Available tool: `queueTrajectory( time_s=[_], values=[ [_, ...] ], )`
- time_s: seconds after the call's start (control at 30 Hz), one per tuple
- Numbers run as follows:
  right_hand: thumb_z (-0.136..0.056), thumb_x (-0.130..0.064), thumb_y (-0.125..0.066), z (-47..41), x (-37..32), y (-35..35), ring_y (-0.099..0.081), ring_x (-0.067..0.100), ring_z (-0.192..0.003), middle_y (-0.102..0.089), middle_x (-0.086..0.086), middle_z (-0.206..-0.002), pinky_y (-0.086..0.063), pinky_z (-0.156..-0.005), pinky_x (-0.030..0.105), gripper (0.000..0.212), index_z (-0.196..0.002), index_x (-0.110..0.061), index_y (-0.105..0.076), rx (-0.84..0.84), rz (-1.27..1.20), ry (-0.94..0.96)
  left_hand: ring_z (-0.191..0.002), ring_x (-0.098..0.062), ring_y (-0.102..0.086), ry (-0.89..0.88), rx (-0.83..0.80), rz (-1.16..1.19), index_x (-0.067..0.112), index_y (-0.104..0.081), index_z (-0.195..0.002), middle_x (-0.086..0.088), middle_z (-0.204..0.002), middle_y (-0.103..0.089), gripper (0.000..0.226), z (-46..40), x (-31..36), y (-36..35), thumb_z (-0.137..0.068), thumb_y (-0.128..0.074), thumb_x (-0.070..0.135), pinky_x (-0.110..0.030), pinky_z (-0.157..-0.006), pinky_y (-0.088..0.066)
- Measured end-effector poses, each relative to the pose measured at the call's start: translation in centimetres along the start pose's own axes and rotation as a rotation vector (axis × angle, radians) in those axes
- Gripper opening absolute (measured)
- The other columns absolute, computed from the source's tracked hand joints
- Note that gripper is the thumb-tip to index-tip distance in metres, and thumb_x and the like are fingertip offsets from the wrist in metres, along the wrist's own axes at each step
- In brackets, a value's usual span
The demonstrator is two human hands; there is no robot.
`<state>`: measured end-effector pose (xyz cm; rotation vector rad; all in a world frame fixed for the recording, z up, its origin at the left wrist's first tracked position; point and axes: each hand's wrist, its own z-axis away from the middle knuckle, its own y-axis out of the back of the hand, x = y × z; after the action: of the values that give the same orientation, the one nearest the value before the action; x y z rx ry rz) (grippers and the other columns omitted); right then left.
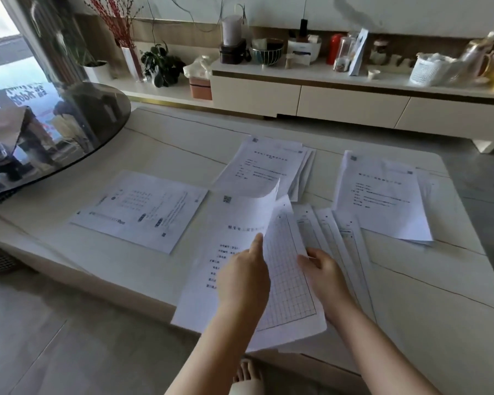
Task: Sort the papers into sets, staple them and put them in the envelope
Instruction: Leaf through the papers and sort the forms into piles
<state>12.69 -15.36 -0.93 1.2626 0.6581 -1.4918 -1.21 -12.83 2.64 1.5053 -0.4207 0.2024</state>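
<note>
Several white printed papers lie on a pale low table (154, 266). Near the front edge sits a fanned stack of gridded sheets (291, 280). My left hand (244, 277) pinches a text sheet (234, 223) at its right edge and lifts it, so its top corner curls up. My right hand (322, 272) rests on the gridded stack, fingers curled at the edge of the top sheet. One sheet (139, 210) lies at the left, a pile (265, 166) in the middle back, another pile (382, 195) at the right. No stapler or envelope is visible.
A round dark glass tabletop (54, 124) overhangs the table's left end. Behind runs a long low cabinet (354, 101) crowded with jars, bowls, a basket and potted plants. My foot in a slipper (247, 377) shows below the table edge.
</note>
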Motion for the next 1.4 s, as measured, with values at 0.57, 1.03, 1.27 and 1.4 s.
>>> queueTrajectory(
  time_s=[0.57,1.03,1.27,1.4],
  values=[
    [-0.091,-0.011,-0.059,-1.5,0.9,2.6,-0.056,0.018,-0.115,-0.062,0.004,-0.125,-0.040,-0.093,0.022,0.034,-0.125,-0.010,-0.059,0.072,0.377,-0.007,-0.064,-0.013,-0.051,0.207,-0.214,0.695,0.039,-0.014,-0.150,-0.003,-0.076,-0.055,0.072,-1.6,-0.5,-1.7,-0.093,-0.040,0.001,-0.017,-0.048,-0.039],
    [-0.084,-0.012,-0.069,-1.0,1.9,2.2,-0.064,0.024,-0.083,-0.070,0.008,-0.088,-0.047,-0.077,0.030,0.007,-0.089,-0.007,-0.068,-0.118,0.283,-0.113,-0.112,-0.022,-0.056,0.279,-0.283,0.637,0.016,-0.063,-0.123,-0.005,-0.127,-0.060,0.046,-1.0,0.7,-4.0,-0.090,-0.037,-0.004,-0.027,-0.090,-0.047],
    [-0.084,-0.022,-0.071,-1.1,1.5,4.8,-0.048,0.015,-0.061,-0.055,0.007,-0.064,-0.034,-0.059,0.029,0.027,-0.069,-0.010,-0.052,-0.027,0.304,-0.032,-0.099,-0.010,-0.049,0.125,-0.186,0.575,0.015,-0.059,-0.128,0.007,-0.111,-0.050,0.037,-1.0,1.4,-3.5,-0.094,-0.046,0.006,-0.008,-0.070,-0.041],
    [-0.088,-0.013,-0.062,-1.1,1.4,7.2,-0.064,0.022,-0.077,-0.068,0.001,-0.084,-0.045,-0.067,0.030,0.009,-0.086,-0.020,-0.057,0.040,0.417,0.057,-0.104,-0.015,-0.051,0.084,-0.177,0.506,0.016,-0.054,-0.132,0.003,-0.117,-0.048,0.042,-0.4,1.6,-3.2,-0.092,-0.048,0.006,-0.022,-0.080,-0.043]
  ],
)
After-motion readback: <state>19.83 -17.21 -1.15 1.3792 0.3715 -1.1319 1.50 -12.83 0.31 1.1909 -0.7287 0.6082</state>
